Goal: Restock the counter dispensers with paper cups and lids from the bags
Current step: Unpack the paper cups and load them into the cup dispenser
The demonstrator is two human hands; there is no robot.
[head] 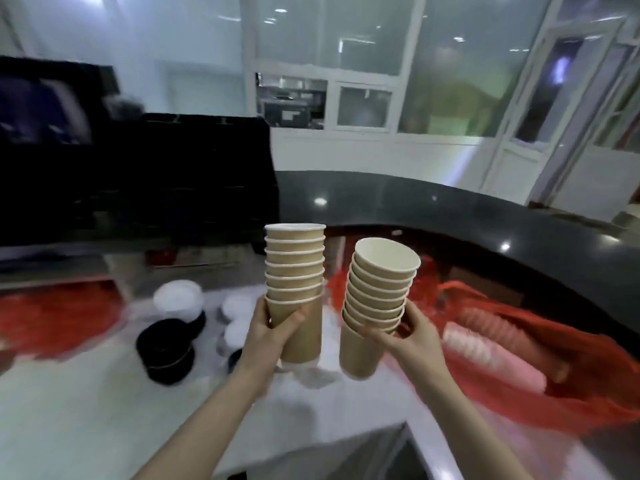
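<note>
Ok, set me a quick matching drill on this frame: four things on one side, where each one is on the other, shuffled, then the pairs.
Things:
1. upright cup stack
2. tilted cup stack
3. black lids
4. red bag

Places:
A. lying open on the counter, far right
B. gripped by the left hand
C. piled on the counter, left of both hands
D. gripped by the right hand

Pairs: 1-B, 2-D, 3-C, 4-A

Two nested stacks of brown paper cups, left stack (295, 271) upright, right stack (377, 299) tilted rightward.
</note>
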